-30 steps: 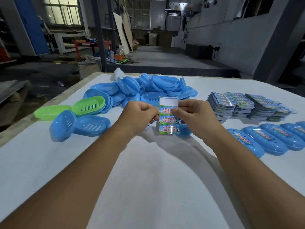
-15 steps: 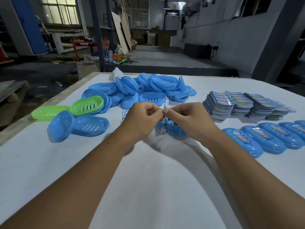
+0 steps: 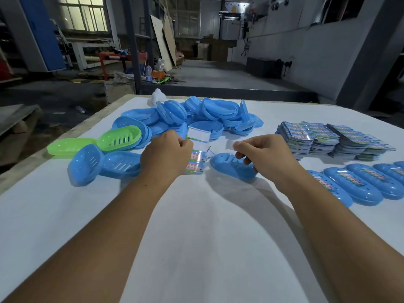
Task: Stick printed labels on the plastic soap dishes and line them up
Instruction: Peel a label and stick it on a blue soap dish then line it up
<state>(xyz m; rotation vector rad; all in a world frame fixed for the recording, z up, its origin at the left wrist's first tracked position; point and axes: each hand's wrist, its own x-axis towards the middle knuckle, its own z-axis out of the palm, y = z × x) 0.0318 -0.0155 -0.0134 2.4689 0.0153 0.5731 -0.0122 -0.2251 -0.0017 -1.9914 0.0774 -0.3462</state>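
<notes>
A white table (image 3: 196, 237) stands before a red frame (image 3: 122, 59) and leaning boards (image 3: 162, 40).

Dim hall; daylight comes only through the far window (image 3: 83, 13). Soft shadows on the white worktop (image 3: 218, 237), edges bowed by the wide lens.

We reach both bare forearms forward and inward, hands a little apart. Our left hand (image 3: 167, 155) is curled, its fingers pinching a label sheet (image 3: 197, 149). Our right hand (image 3: 265, 155) pinches a single peeled label (image 3: 232, 145) between thumb and fingertips.
</notes>
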